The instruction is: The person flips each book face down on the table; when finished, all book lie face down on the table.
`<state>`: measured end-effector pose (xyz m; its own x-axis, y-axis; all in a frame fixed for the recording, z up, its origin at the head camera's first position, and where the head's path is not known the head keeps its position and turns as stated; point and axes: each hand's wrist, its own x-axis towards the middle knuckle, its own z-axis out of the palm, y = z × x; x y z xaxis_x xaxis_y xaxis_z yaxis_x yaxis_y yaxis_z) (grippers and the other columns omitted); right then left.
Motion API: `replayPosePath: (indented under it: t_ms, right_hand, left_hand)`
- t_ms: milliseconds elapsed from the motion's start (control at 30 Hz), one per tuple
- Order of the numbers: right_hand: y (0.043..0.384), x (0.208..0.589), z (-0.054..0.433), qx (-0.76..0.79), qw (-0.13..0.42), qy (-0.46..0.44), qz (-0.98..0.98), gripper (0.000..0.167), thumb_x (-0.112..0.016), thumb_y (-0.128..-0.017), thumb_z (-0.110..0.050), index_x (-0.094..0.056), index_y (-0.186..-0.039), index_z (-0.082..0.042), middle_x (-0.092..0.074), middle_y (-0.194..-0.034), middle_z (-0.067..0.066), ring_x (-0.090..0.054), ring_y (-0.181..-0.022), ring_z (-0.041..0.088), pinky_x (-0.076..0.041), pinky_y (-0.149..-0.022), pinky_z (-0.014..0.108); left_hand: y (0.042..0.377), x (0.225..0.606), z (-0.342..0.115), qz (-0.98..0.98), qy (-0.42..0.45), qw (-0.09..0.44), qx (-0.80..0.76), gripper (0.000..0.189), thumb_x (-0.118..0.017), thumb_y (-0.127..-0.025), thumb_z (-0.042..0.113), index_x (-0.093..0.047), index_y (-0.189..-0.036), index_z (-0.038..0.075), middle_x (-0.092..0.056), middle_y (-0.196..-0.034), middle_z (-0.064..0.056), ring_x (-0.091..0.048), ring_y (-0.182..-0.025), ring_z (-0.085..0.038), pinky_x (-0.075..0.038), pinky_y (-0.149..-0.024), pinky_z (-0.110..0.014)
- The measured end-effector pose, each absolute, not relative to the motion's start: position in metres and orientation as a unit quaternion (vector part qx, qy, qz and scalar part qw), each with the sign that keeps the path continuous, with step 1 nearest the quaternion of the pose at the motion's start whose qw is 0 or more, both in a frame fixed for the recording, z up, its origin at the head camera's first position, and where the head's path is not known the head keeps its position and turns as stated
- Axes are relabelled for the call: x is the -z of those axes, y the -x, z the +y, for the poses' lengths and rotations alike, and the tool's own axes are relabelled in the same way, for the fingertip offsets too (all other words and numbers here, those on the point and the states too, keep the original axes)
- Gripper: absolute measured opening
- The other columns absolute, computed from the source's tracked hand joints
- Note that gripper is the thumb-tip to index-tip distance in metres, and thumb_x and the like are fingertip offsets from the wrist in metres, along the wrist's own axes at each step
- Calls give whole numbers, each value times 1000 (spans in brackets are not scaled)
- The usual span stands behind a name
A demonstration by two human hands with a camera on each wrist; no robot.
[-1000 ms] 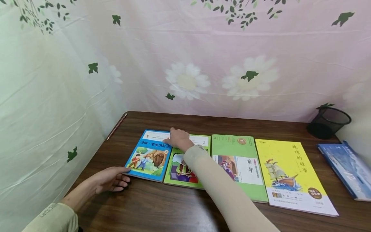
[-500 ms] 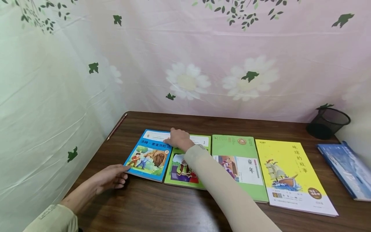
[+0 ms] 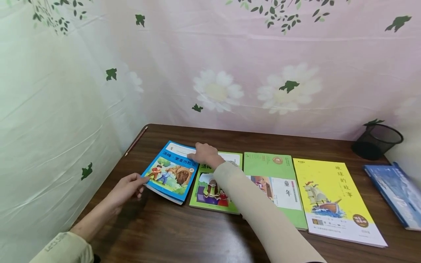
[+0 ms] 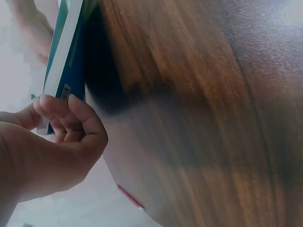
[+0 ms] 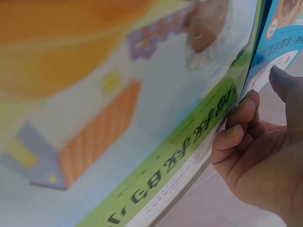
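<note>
A blue picture-covered book (image 3: pixel 171 173) lies at the left end of a row of books, its near edge raised from the table. My left hand (image 3: pixel 128 188) pinches its near left corner. In the left wrist view the book (image 4: pixel 71 71) stands edge-on between thumb and curled fingers, a dark shadow under it. At the far right corner is my right hand (image 3: pixel 205 153); the right wrist view has the thumb over the blue cover (image 5: pixel 284 45) and fingers curled at the edge. That arm crosses a green-bordered book (image 3: pixel 210 193), partly hiding it.
Rightward follow a light green book (image 3: pixel 283 215), a yellow book with a ship (image 3: pixel 329 193) and a blue-and-white book (image 3: pixel 393 193). Behind them stands a black mesh pen holder (image 3: pixel 376 142). A pencil (image 3: pixel 136 141) lies along the table's left edge. A printed curtain (image 3: pixel 230 54) closes the back.
The blue book has risen off the table at its near side and turned slightly, its near left corner lifted by the left hand. The right hand stays at the far corner.
</note>
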<state>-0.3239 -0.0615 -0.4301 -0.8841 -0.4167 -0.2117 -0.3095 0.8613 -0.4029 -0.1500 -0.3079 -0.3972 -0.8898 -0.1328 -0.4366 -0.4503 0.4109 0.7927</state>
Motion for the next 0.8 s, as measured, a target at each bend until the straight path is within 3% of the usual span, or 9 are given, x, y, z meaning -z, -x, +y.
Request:
replayPosePath:
  t_ms: [300, 533, 800]
  right_hand:
    - [324, 418, -74, 246, 131, 225, 934, 63, -47, -101, -55, -48, -146, -11, -60, -140, 7, -61, -124, 24, -51, -102, 47]
    - [320, 405, -82, 326, 131, 202, 914, 67, -47, -101, -56, -41, -151, -13, -51, -151, 8, -52, -136, 27, -45, -109, 50]
    - [317, 394, -90, 391, 131, 203, 888, 80, -44, -97, -66, -30, -157, -16, -44, -156, 8, -50, -137, 28, -43, -111, 52]
  left_hand:
    - [146, 392, -292, 873, 140, 78, -460, 38, -61, -99, 39, -54, -90, 3, -55, -72, -2, -52, -67, -17, -52, -64, -30]
    - [139, 383, -276, 930, 86, 12, -357, 38, -62, -98, 42, -57, -91, 5, -47, -63, -1, -45, -57, -16, -35, -49, -27]
    - [129, 376, -258, 962, 47, -42, -267, 28, -65, -97, 37, -57, -92, 11, -45, -61, 1, -42, -52, -14, -31, -45, -25]
